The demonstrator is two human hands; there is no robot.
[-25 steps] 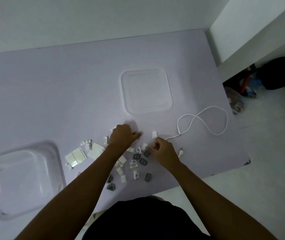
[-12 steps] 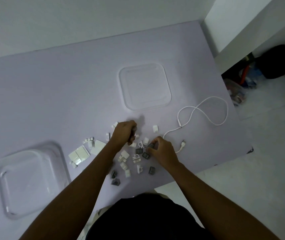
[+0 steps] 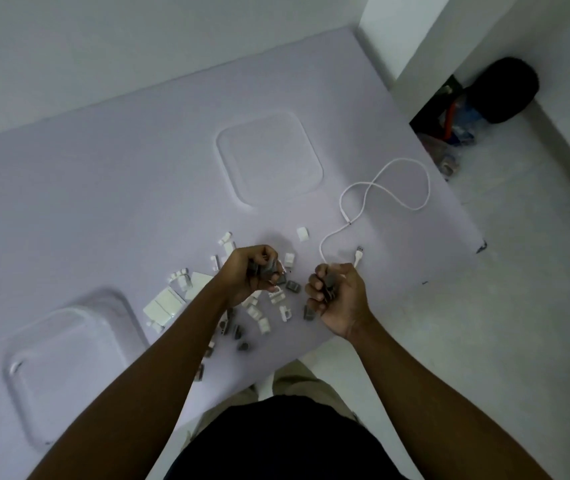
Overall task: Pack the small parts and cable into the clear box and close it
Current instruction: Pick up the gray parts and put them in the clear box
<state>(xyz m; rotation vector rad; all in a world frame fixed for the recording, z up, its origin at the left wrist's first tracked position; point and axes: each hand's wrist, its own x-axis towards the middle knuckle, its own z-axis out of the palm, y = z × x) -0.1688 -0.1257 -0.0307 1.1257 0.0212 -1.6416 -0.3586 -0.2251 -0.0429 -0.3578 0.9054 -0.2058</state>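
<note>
The left hand (image 3: pixel 248 271) is curled around a few grey parts, and the right hand (image 3: pixel 336 294) is also closed on some grey parts. Both hands are above the scattered small parts (image 3: pixel 262 308) on the lilac table (image 3: pixel 103 188). The white cable (image 3: pixel 385 188) lies just beyond the right hand. The clear box (image 3: pixel 65 372) stands open at the left, and its lid (image 3: pixel 269 157) lies flat farther back.
</note>
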